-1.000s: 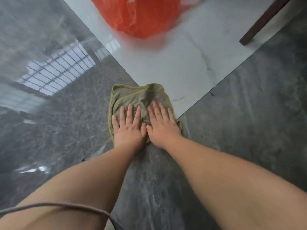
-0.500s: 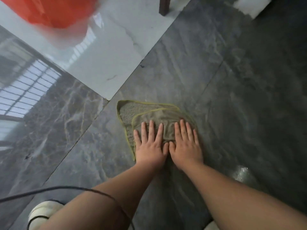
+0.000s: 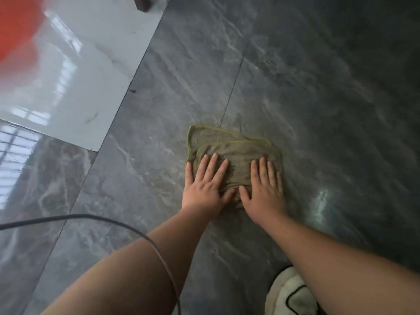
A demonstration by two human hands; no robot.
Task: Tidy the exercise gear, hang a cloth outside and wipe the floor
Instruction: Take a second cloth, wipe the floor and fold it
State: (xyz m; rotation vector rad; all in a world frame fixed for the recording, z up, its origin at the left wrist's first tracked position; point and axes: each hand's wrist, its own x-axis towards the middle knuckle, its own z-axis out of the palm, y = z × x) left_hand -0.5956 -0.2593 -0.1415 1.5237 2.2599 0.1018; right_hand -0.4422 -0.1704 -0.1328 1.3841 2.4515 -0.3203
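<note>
A folded olive-green cloth (image 3: 229,144) with a yellow-green hem lies flat on the dark grey marble floor (image 3: 318,87). My left hand (image 3: 205,185) presses on the cloth's near left part with straight, spread fingers. My right hand (image 3: 264,188) presses on its near right part the same way, a small gap between the two thumbs. The cloth's near edge is hidden under both palms.
A white tile (image 3: 86,71) fills the upper left, with a blurred red-orange bag (image 3: 16,26) on it and a dark furniture leg (image 3: 143,3) at the top. A thin dark cable (image 3: 109,220) loops over my left forearm. A cream shoe (image 3: 288,292) shows at the bottom right.
Both hands have slid the cloth to the right, off the white tile's corner and onto the dark floor. The hands have spread slightly apart.
</note>
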